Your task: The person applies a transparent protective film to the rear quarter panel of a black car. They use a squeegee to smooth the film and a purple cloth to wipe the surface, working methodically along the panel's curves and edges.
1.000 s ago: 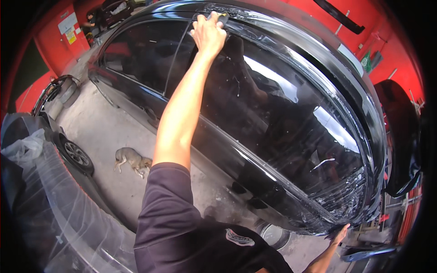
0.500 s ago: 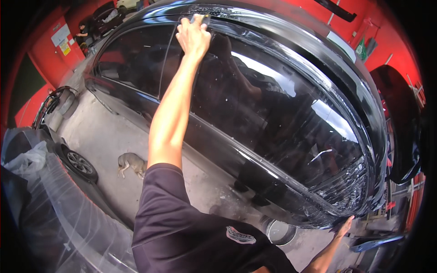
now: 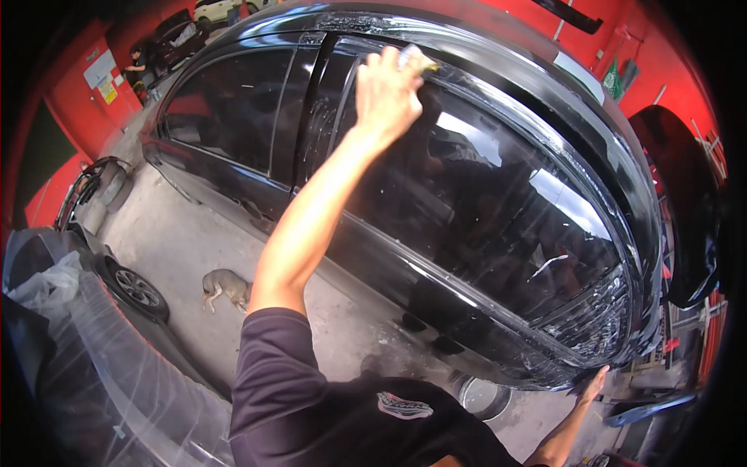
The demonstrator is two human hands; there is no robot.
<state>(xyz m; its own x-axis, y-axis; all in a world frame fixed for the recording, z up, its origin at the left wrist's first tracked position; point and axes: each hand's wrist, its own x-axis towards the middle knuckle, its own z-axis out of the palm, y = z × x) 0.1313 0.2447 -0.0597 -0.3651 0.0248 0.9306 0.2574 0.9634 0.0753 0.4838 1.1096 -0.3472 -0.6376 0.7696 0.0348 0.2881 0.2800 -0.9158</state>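
A black car (image 3: pixel 366 253) fills the middle, its side toward me, with whitish suds streaked over the roof edge, window frame and rear corner of the glass. My left arm stretches up to the top of the side window (image 3: pixel 498 210). There my left hand (image 3: pixel 387 93) is closed around a small pad, apparently a sponge (image 3: pixel 422 61), white and yellow, pressed against the upper window frame. Down at the lower right, my right hand (image 3: pixel 595 384) is held at the car's edge with fingers stretched out and nothing visible in it. Whether it touches the car I cannot tell.
A dark bucket (image 3: pixel 507 403) stands on the floor below the car. A dog (image 3: pixel 226 288) lies on the concrete. Plastic sheeting (image 3: pixel 117 350) covers another car at left. A blue part (image 3: pixel 650 410) lies at lower right. Another person (image 3: pixel 138 68) is far back left.
My left hand has slid to the right along the top of the window frame with the sponge, uncovering the pillar between the windows. My right hand stays nearly in place.
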